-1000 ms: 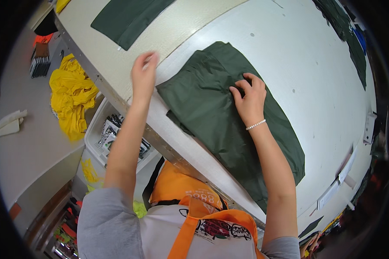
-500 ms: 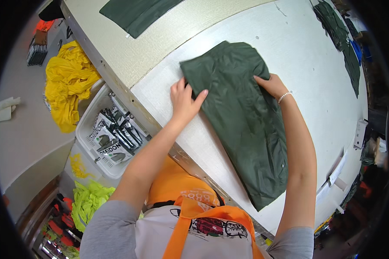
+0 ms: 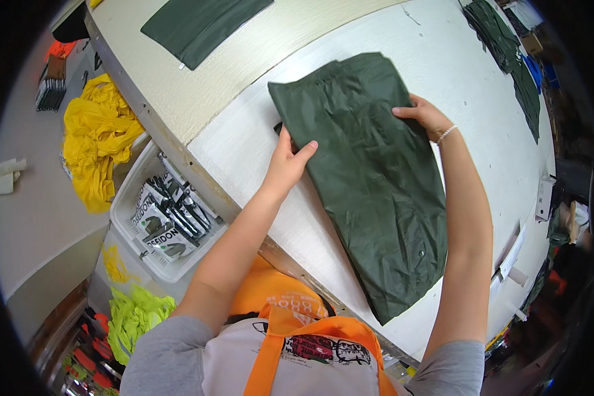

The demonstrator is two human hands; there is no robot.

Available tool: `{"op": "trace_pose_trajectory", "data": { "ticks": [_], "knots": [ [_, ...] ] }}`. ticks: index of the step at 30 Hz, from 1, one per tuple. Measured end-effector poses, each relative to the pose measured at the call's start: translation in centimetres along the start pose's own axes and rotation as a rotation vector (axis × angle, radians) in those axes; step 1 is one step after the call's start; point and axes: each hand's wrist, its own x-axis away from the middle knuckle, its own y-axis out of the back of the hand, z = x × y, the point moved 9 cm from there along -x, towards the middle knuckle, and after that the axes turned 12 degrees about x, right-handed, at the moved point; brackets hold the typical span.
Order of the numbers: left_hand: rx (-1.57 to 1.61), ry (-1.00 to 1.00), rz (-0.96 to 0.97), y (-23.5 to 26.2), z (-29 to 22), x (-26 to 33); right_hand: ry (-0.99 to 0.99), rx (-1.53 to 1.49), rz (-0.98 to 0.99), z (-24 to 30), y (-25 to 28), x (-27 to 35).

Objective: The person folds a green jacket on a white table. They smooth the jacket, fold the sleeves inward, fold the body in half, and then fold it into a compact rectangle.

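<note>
A dark green folded garment (image 3: 369, 171) of smooth, slightly shiny fabric lies lengthwise before me, with a small round snap near its lower right edge. My left hand (image 3: 289, 162) grips its upper left edge, thumb on top and the other fingers under the cloth. On the opposite edge, my right hand (image 3: 428, 117) pinches the fabric, thumb above and fingers mostly hidden beneath. A small dark bit of material shows under the garment beside my left fingers. The upper end looks slightly raised off the white table (image 3: 244, 145).
Another flat green piece (image 3: 204, 26) lies at the table's far left, and more green cloth (image 3: 508, 59) at the far right. Left of the table edge stands a white basket (image 3: 122, 218) of packaged items, near yellow garments (image 3: 99, 138) and neon-yellow cloth (image 3: 135, 313).
The garment's upper end has spread wider and shifted slightly up between my hands. My right hand has moved a little right and up, and my left thumb now presses on the fabric.
</note>
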Motion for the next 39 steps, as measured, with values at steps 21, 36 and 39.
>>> {"op": "trace_pose_trajectory", "data": {
  "ticks": [21, 36, 39],
  "knots": [
    [-0.42, -0.071, -0.076, -0.1, -0.1, 0.5, 0.274, 0.726, -0.05, 2.8, -0.4, 0.9],
    [0.03, 0.396, -0.134, 1.7, -0.1, -0.7, 0.107, 0.515, -0.375, -0.7, 3.5, -1.6],
    [-0.4, 0.17, -0.012, 3.1, -1.3, -0.3, -0.013, 0.094, -0.124, -1.6, 1.5, -1.8]
  ]
}}
